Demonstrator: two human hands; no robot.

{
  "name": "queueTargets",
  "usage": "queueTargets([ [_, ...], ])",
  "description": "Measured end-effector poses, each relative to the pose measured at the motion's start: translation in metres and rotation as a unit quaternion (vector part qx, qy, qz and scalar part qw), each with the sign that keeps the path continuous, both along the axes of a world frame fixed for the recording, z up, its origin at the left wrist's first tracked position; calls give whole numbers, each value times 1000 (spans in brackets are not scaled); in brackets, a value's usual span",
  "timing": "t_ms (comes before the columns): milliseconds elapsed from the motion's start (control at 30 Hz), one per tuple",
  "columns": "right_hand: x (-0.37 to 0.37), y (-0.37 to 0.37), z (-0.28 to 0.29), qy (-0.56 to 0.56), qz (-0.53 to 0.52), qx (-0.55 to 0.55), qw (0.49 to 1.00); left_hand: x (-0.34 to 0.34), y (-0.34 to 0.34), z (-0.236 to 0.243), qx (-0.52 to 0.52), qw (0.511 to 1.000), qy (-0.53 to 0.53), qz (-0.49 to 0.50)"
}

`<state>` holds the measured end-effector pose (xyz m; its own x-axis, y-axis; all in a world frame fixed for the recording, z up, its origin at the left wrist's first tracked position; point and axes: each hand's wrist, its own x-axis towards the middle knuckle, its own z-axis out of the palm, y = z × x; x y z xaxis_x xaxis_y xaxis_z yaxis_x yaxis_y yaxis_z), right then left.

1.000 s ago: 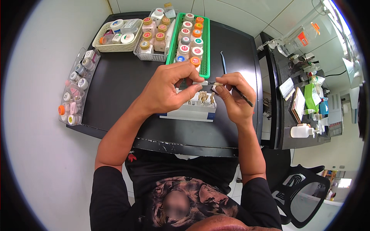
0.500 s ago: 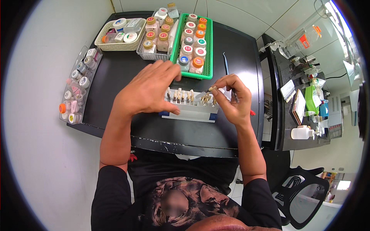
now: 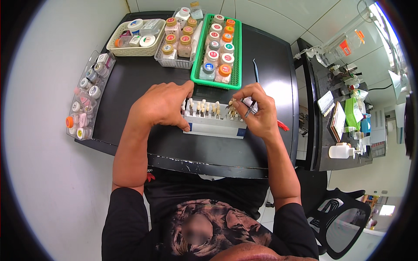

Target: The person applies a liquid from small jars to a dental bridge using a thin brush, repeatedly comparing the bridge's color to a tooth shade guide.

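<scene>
Presently: right hand (image 3: 260, 114), fingers pinched shut on one small tooth-shaped shade tab on a thin metal stem (image 3: 249, 108), held just above the right end of the white rack of cream-coloured tooth shade tabs (image 3: 213, 119). Left hand (image 3: 162, 105), loosely open, palm down, thumb and forefinger braced against the rack's left end; it clasps nothing.

Rack: lies flat on the black rectangular tabletop (image 3: 130, 87), near the middle of its front edge, tabs standing upright in a row.

Behind the rack, touching distance from the left forefinger: green plastic slotted tray (image 3: 237, 65) holding two rows of small lidded jars (image 3: 217, 56) with coloured caps, running toward the back edge.

Back-left corner: cream woven basket (image 3: 114, 48) of small pots; beside it a clear tray of brown-capped bottles (image 3: 174, 43).

Left edge: clear plastic holder with a row of small round pots (image 3: 87, 100).

Right of the green tray: slim metal tweezers (image 3: 255, 71), lying flat, well apart from both hands.
</scene>
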<state>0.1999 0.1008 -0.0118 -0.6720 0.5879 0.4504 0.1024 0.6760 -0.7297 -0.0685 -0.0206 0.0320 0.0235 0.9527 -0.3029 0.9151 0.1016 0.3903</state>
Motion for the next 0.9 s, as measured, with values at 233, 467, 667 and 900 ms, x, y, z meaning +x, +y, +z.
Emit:
queueTargets([
  [233, -8, -2, 0, 12, -15, -8, 1000, -4, 6, -9, 6, 996, -81, -28],
  [467, -8, -1, 1, -27, -17, 9, 999, -4, 8, -10, -13, 993, -114, -22],
  [667, -6, -1, 5, -49, -6, 23, 999, -5, 9, -10, -16, 992, -125, -16],
  [900, 3, -2, 12, -105, 27, 12, 994, -4, 9, -11, -10, 992, -121, -16],
])
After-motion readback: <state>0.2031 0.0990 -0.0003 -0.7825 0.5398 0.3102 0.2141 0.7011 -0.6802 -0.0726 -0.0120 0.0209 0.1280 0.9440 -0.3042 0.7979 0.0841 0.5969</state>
